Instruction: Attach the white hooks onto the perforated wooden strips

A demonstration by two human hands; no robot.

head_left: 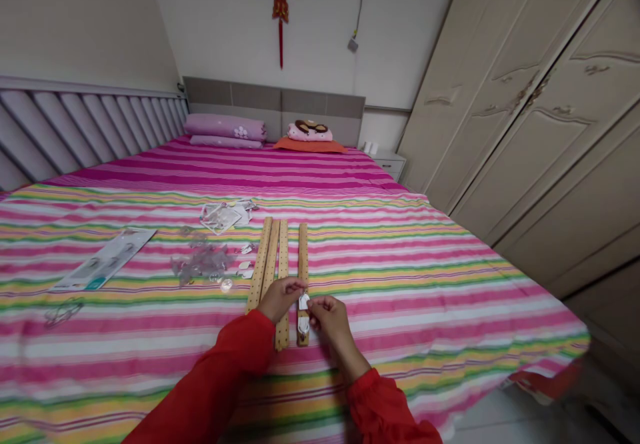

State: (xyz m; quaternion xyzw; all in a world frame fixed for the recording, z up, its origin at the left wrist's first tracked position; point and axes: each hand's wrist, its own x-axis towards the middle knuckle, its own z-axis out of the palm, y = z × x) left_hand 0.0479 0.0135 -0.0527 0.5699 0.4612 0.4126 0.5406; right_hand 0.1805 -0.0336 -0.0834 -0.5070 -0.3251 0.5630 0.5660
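A narrow wooden strip with holes [303,251] lies lengthwise on the striped bedspread between my hands. At its near end sits a small white piece [303,326], perhaps a tag, with something shiny on it. Just beyond is a second small white tag [303,302], pinched from both sides. My left hand [281,299] has thumb and fingertips together at its upper edge, above a neighbouring strip. From the right, my right hand [331,317] grips the tag's edge between thumb and finger. Three more perforated wooden strips [283,251] lie side by side to the left.
Left of the strips are small tagged pieces [245,271], crumpled clear plastic bags [203,261] and white cards in plastic [223,217]. Farther left lie a long packaging card [107,257] and a wiry loop [64,311]. Pillows [225,127] rest by the headboard; a wardrobe [525,97] stands right.
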